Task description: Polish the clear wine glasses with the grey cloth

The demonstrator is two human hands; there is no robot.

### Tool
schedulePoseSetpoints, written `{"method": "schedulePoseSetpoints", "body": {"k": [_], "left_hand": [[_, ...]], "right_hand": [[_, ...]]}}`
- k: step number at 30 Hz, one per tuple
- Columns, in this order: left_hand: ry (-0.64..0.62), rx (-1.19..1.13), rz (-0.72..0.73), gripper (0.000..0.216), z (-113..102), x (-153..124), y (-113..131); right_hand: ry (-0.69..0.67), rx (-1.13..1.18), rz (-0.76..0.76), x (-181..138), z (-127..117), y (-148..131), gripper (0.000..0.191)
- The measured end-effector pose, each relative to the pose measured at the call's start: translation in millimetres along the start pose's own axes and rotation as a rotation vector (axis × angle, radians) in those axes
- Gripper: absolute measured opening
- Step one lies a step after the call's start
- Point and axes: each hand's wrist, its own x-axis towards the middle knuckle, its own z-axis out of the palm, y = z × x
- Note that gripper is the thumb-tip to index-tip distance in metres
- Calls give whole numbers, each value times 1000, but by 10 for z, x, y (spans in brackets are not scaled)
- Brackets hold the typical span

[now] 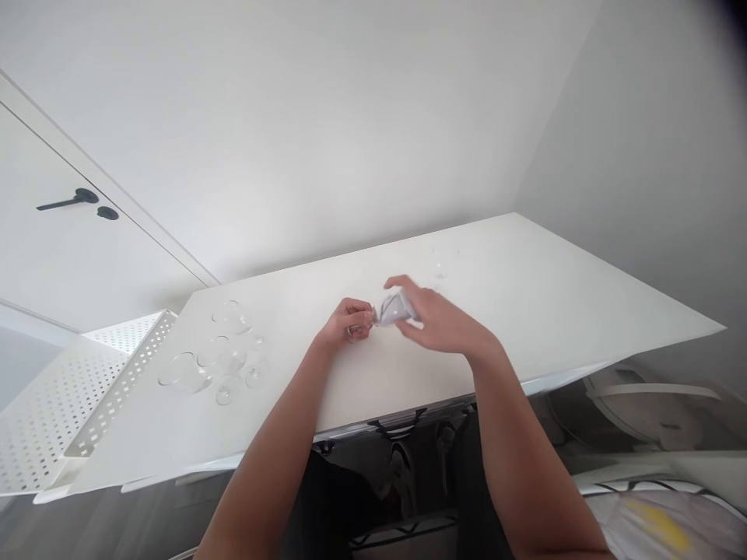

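Over the middle of the white table, my left hand (351, 320) pinches the foot end of a small clear stemmed glass (392, 309), which is tipped on its side. From the right, my right hand (430, 313) wraps around the bowl of the same glass, one finger stretched along its far side. The bowl looks greyish white, and its rim is hidden in the right palm. To the left, several clear stemmed glasses (226, 354) lie close together on their sides. Behind my right hand stands another faint clear glass (440, 268).
The white table (560, 295) meets a plain wall along its back edge. A white perforated metal shelf (110, 365) adjoins its left end, below a door with a black handle (67, 201). At lower right sits a pale object with a yellow patch (659, 525).
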Motion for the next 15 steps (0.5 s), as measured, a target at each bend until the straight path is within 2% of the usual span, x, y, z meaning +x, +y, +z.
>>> {"method": "schedulePoseSetpoints", "body": {"k": [3,7,9,11,12,15], "left_hand": [[-19,36,-31,41,-14,4,-3],[214,-122,-10,54,-16,48,4],[337,-255,64,52,-2,72,13],[387,-329,140,51,17,91,15],[393,-339,159,54,25,98,11],[443,-331,193,53,26,111,-7]], "right_hand": [[-34,86,-22,-3,26,5,55],[175,182,23,86,128,53,44],[305,195,54,152,213,92,43],[381,179,51,214,314,116,42],[378,158,30,239,368,117,41],[239,122,-58,283,531,80,37]]}}
